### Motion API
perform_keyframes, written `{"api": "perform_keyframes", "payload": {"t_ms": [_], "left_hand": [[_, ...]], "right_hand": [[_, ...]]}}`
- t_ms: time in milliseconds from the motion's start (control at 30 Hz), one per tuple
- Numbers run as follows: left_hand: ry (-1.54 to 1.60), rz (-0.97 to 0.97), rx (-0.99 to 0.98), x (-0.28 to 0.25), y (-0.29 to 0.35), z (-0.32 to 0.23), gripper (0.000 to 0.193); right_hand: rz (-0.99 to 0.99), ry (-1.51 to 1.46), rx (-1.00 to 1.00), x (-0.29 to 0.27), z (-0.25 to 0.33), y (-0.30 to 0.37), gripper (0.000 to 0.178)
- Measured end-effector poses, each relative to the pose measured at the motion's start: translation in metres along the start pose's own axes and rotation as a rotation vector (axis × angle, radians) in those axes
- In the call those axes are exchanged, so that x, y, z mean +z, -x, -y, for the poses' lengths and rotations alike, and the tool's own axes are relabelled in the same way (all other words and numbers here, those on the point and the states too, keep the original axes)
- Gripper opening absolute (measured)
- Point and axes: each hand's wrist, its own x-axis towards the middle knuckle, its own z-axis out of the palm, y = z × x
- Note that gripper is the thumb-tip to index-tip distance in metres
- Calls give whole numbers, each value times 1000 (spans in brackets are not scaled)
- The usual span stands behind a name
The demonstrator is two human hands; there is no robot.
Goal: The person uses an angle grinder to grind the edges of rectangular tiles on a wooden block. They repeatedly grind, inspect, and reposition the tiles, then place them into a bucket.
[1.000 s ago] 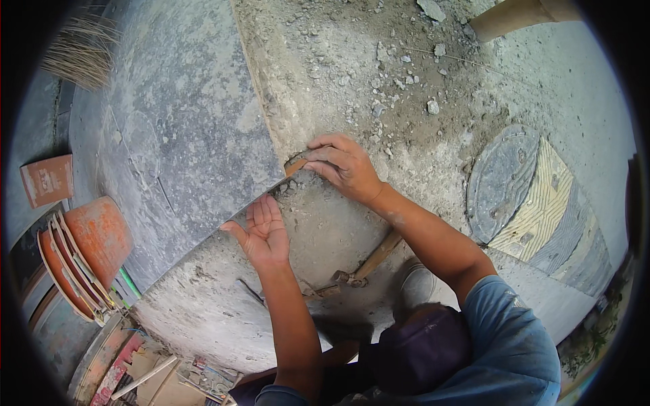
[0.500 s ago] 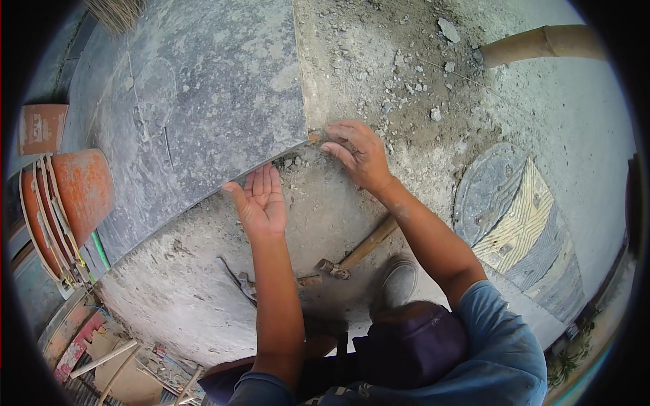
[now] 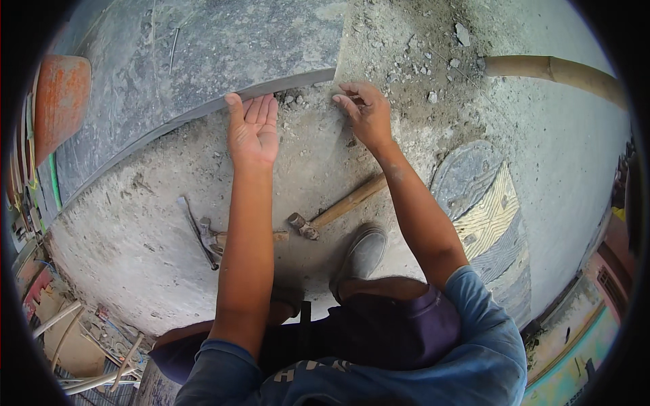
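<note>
A large grey slab (image 3: 250, 40), dusty and mottled, fills the upper left. My left hand (image 3: 254, 135) is palm up at its near edge, fingers stretched out flat with their tips at the underside and the thumb against the edge. Just below the slab's right corner is my right hand (image 3: 369, 115), its fingers bent and the thumb a little apart, with nothing visible between them. Between my forearms lies a short sledgehammer (image 3: 349, 199) with a wooden handle. Another hammer (image 3: 211, 237) and a thin metal bar (image 3: 193, 227) lie left of my left forearm, which partly covers that hammer.
Rubble (image 3: 420, 61) is scattered beyond my right hand. A bamboo pole (image 3: 555, 70) enters from the right. Round and ridged tile pieces (image 3: 467, 169) lie right of my right arm. Stacked orange basins (image 3: 64, 101) stand at left. My shoe (image 3: 365, 254) is near the sledgehammer.
The view has shifted, so the slab sits higher and more of its front edge shows. My right hand has come away from the slab's corner. My left hand stays at the edge.
</note>
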Motion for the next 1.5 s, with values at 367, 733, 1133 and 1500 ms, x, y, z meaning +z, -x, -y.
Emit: {"api": "perform_keyframes", "payload": {"t_ms": [367, 733, 1133, 1500], "left_hand": [[-3, 16, -16, -1, -3, 1, 127], [16, 45, -40, -1, -9, 0, 129], [75, 46, -83, -1, -12, -2, 128], [57, 51, -67, 1, -10, 0, 127]], "right_hand": [[74, 142, 91, -19, -9, 28, 32], [81, 231, 94, -36, -6, 45, 40], [90, 69, 38, -23, 30, 26, 49], [177, -243, 74, -13, 50, 17, 60]]}}
